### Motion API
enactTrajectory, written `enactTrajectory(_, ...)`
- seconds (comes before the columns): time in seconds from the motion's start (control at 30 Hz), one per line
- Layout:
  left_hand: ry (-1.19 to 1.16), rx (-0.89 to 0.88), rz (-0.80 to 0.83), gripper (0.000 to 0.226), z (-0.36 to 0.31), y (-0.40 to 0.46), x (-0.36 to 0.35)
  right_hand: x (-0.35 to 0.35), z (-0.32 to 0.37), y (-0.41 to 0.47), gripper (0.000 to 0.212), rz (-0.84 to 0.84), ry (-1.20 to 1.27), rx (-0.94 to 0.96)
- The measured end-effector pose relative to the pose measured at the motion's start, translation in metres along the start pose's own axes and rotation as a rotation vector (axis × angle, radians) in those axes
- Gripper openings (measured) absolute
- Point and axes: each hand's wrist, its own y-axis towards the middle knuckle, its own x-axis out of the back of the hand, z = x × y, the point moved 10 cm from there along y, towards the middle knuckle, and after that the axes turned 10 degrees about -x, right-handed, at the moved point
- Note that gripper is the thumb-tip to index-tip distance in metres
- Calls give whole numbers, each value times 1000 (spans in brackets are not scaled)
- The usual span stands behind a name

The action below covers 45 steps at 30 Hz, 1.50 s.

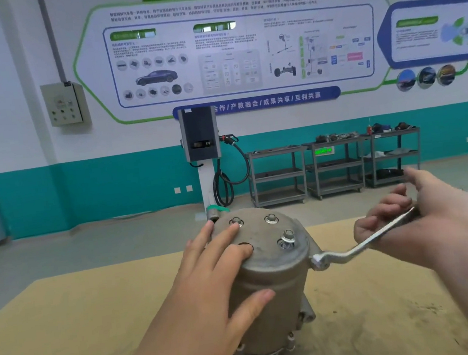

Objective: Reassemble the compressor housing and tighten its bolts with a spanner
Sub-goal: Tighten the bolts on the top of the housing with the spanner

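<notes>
Upright on a tan workbench point(69, 327), the grey compressor housing point(269, 296) stands at centre near the viewer, its round end cover point(266, 240) facing up. A person's left hand point(209, 279) lies flat against it — straight fingers spread over the near-left part of the cover, the thumb pressed to the cylinder's side. Two bolts point(271, 219) sit low at the cover's far edge; a third bolt point(287, 237), nearer and to the right, stands proud with its thread showing. A dark open hole point(245, 245) lies just beside the left fingertips.

To the right, the right hand point(424, 220) grips the handle of a silver spanner point(360, 246), fingers curled round the shaft. The spanner's ring end sits at the housing's right rim, beside the cover's edge; whether it touches a bolt there cannot be told.

Far across the grey floor, three dark shelf trolleys point(333, 166) line the teal-and-white wall — the two on the right carry small dark parts on their top shelves, too small to identify, and the rightmost holds pale items on its middle shelf. A wall charger point(199, 133) with a coiled black cable stands left of them, under a large green-bordered poster point(241, 51). A grey switch box point(64, 103) hangs farther left.
</notes>
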Motion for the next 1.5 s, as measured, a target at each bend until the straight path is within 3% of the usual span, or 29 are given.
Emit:
enactTrajectory(0.17, -38, -13, -27, 40, 2, -2, 1, 1, 3, -3, 20, 28, 40, -45)
enactTrajectory(0.43, -55, -2, -45, 43, -5, -2, 8, -10, -22, 3, 28, 113, 101, -74)
enactTrajectory(0.53, -147, -24, -127, 58, -17, 1, 18, -21, -38, 1, 30, 173, 44, -54)
enactTrajectory(0.67, -140, -75, -189, 54, -29, 3, 23, -34, -51, -7, 36, 249, -70, 40)
enactTrajectory(0.8, -421, 103, -350, 43, -14, -4, 34, -76, -44, -48, 17, 601, -481, 331)
enactTrajectory(0.9, -459, 151, -362, 57, -5, -8, 35, -96, -52, -78, 30, 837, -673, 438)
enactTrajectory(1.0, -242, 152, -188, 75, -3, -4, 19, -84, -28, -64, 39, 647, -557, 480)
enactTrajectory(1.13, 78, 139, -48, 102, 1, -2, 6, -55, -7, -24, 20, 413, -413, 414)
enactTrajectory(1.3, 65, 82, -66, 78, 4, -2, 5, -51, -15, -5, 5, 440, -368, 323)
enactTrajectory(1.5, 21, 50, -118, 76, 6, -4, 10, -54, -19, -5, 6, 499, -387, 312)
